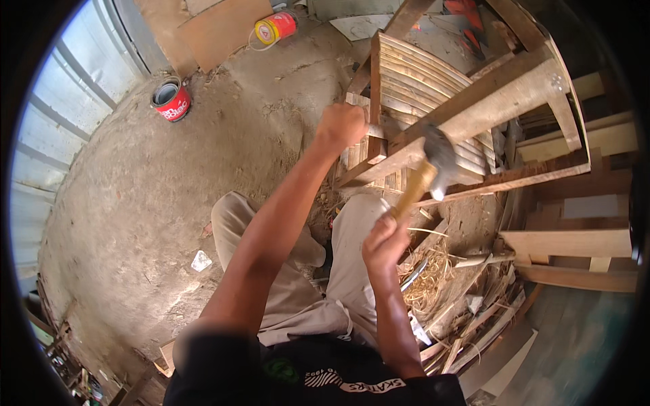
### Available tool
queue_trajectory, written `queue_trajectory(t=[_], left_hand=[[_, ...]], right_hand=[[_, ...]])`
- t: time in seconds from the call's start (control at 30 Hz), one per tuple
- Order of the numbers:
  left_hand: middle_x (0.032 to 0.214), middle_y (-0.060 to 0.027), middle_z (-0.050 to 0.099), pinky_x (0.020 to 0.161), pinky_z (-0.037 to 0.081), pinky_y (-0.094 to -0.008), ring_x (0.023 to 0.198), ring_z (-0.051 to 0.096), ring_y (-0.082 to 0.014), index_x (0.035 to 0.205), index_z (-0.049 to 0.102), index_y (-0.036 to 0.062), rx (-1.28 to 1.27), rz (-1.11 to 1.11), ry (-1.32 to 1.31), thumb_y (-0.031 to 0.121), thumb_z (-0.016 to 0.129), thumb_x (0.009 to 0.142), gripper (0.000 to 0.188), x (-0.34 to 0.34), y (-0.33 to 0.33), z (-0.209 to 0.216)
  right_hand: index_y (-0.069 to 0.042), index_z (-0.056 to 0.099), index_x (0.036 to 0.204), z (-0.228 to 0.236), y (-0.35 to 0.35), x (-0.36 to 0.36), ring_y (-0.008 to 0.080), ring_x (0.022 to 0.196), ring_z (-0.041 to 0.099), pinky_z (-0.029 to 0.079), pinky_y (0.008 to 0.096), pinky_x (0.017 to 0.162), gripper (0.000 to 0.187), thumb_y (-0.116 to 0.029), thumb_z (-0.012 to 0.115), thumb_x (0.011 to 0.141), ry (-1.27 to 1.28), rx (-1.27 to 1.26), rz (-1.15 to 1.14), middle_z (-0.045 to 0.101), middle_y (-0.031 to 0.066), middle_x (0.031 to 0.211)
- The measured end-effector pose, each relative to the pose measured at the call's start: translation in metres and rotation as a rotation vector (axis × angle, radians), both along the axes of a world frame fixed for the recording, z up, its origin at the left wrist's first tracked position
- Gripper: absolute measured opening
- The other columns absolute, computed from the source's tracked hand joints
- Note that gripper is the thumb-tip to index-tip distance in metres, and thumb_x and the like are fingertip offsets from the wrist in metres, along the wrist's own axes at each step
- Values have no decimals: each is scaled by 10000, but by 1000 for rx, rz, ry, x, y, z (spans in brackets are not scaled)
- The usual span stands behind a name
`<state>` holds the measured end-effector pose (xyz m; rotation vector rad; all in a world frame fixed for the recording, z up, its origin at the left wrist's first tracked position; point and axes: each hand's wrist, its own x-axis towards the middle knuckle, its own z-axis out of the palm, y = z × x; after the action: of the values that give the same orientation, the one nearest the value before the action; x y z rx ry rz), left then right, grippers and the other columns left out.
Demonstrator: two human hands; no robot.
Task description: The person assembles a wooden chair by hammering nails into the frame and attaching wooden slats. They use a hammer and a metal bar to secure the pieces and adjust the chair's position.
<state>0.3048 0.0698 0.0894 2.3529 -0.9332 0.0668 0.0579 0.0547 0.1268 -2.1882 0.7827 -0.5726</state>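
Your workpiece, the slatted wooden frame (487, 108), stands tilted on the floor (169, 203), ahead of your knees and toward the floor's far right corner. Judged from the pose, the step in hand is hammer work at the frame's near left joint; the next move calls for a controlled stroke, with the left knuckles clear of the hammer's path. Your left hand (344, 125) is at that joint, arm extended, its grip closed, apparently on a short pale piece (375, 130) whose kind cannot be told. Your right hand (386, 243), elbow bent, has its grip wrapped around the handle of the hammer (418, 183); the blurred head overlaps the beam, contact uncertain. Wood scraps (467, 331) lie along the floor's right edge.
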Motion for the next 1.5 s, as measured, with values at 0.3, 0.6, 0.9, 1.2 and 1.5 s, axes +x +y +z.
queue_trajectory(t=[0.3, 0.6, 0.9, 1.2, 1.5], left_hand=[[759, -231, 680, 715, 544, -495, 747, 677, -415, 738, 694, 3, 0, -7, -51, 247, 483, 936, 379, 15, -6, -1], [862, -233, 696, 785, 538, -492, 844, 681, -414, 833, 712, 12, 61, 23, 8, 273, 446, 953, 391, 13, -5, 10], [885, -233, 697, 817, 538, -477, 881, 679, -397, 860, 709, 11, 103, -25, -27, 282, 422, 993, 417, 24, -7, 0], [1105, -219, 656, 889, 484, -521, 1065, 609, -393, 1178, 600, 18, 115, -77, -23, 376, 386, 1029, 442, 5, 2, 14], [1375, -244, 495, 1184, 171, -521, 1313, 451, -360, 1419, 336, -37, -248, -261, -51, 440, 538, 976, 682, -73, -11, 2]], right_hand=[[21, 545, 844, 16, -3, 11, 178, 448, 488, 381, 374, 443, 403, -289, 405, 1059, -91, -113, 12, 502, 83, 552], [40, 527, 900, 16, -4, 18, 429, 562, 595, 424, 469, 476, 324, -244, 453, 1036, -137, -78, 33, 569, 248, 609], [54, 546, 930, 1, -1, 11, 499, 592, 594, 438, 545, 489, 346, -272, 478, 1025, -94, -45, -22, 591, 300, 639], [16, 551, 970, -44, 4, -76, 461, 665, 590, 467, 495, 620, 397, -356, 431, 1041, -155, 239, 46, 600, 253, 717], [-29, 514, 896, 18, -66, -75, 89, 556, 472, 394, 292, 500, 338, -304, 402, 1059, -652, 357, 34, 483, 5, 631]])
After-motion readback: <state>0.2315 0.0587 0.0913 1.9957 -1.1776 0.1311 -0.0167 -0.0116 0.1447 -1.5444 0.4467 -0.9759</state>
